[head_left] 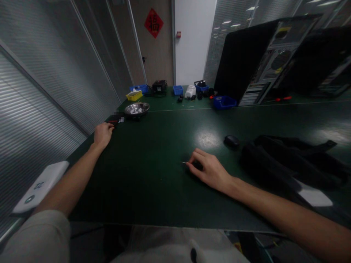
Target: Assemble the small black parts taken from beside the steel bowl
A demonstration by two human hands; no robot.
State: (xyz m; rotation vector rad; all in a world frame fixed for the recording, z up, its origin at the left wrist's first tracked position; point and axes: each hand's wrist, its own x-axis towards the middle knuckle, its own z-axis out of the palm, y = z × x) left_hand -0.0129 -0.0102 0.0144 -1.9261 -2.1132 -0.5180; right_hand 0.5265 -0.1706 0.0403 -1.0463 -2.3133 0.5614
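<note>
My right hand (210, 170) is over the middle of the green table (153, 146), its thumb and forefinger pinched on a small thin pale piece (184, 162) that points left. Too little of that piece shows to name it. At the table's left edge my left hand (103, 134) is closed, its fingertips at a dark object with a red stripe (113, 121). Whether the fingers grip it or only touch it is hard to make out. Just beyond that object stands a round metal bowl (137, 109) with small shiny items in it.
A black mouse (231, 141) and a dark bag (287, 160) lie to the right. Along the back are a yellow tray (134, 95), blue bins (224, 102) and a large black computer case (246, 58). A white box (41, 188) is beside my left forearm.
</note>
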